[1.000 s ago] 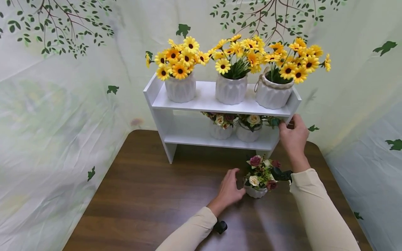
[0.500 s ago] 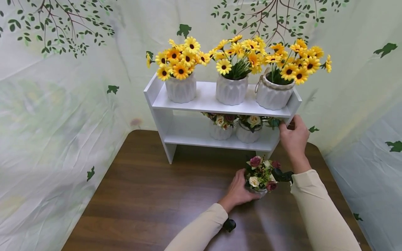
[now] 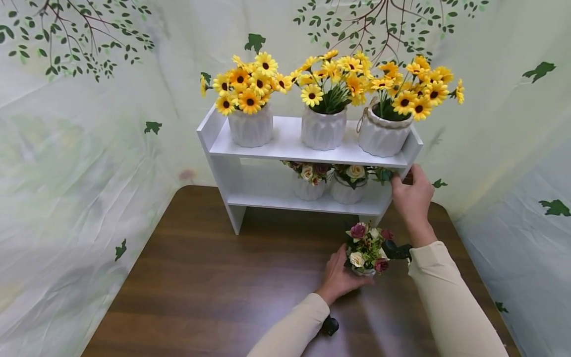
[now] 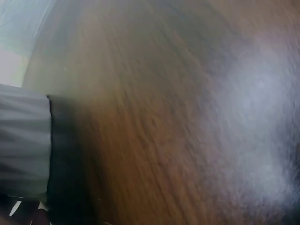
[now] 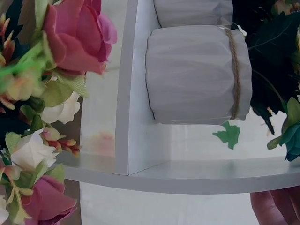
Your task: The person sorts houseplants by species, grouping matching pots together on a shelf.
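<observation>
A small white pot (image 3: pixel 363 272) of mauve and cream artificial roses (image 3: pixel 368 250) is low over the front right of the table. My left hand (image 3: pixel 341 277) grips it, thumb across the front and fingers round the left side. The left wrist view catches only a sleeve (image 4: pixel 23 140) and blurred wood. My right hand (image 3: pixel 414 196) holds the right side panel of a white two-tier shelf (image 3: pixel 285 136) just below the top board. In the right wrist view, fingers (image 5: pixel 276 206) lie against the panel's outer face, and the held roses (image 5: pixel 82 35) fill the left side.
Three white pots of yellow daisies (image 3: pixel 251 128) line the top board. On the lower board, two pots of roses (image 3: pixel 349 191) stand right of centre. Brown tabletop (image 3: pixel 192 287) stretches to the left, and a leaf-printed cloth (image 3: pixel 111 148) hangs behind.
My left hand has moved right from beside the rose pot and closed round it. The right hand keeps its hold on the shelf panel. The head view has shifted slightly.
</observation>
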